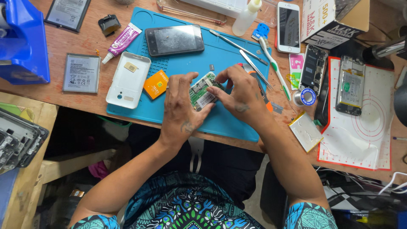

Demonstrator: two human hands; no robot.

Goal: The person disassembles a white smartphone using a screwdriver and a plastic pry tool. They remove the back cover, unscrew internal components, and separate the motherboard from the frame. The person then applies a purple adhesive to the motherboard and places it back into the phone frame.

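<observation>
Circuit board (pixel 202 91), green, bare of its casing, sits over the middle of the blue work mat (pixel 229 123) on the desk (pixel 76 42), held between both hands. Left hand (pixel 180 108) comes in from the near left; its fingers (pixel 186 80) are closed around the board's left edge, thumb under the near corner. Right hand (pixel 242 95) covers the board's right side, fingers together and clamped on the far right edge. Cannot tell whether the board rests on the mat or is lifted just clear of it.

Nearby: white back cover (pixel 128 79) lying inside-up to the left, orange card (pixel 155 84) just beside it, dark phone (pixel 174 40) face-up at the far side of the mat. Metal tweezers (pixel 254 67) and a white toothbrush (pixel 273 65) lie just past the right hand. A small dark part (pixel 211 67) lies loose on the mat near the fingertips.

Risks, as judged:
- Board flex. Opposing grips at two edges could bend it and crack solder joints if either hand presses harder.
- Slip. Grip is by edges only; a loosened pinch would drop it onto the mat.
- Loose part. A sweep of either hand could knock it off the mat and lose it.
- Tweezer tips lie close to the right wrist; a backward move could snag them.
</observation>
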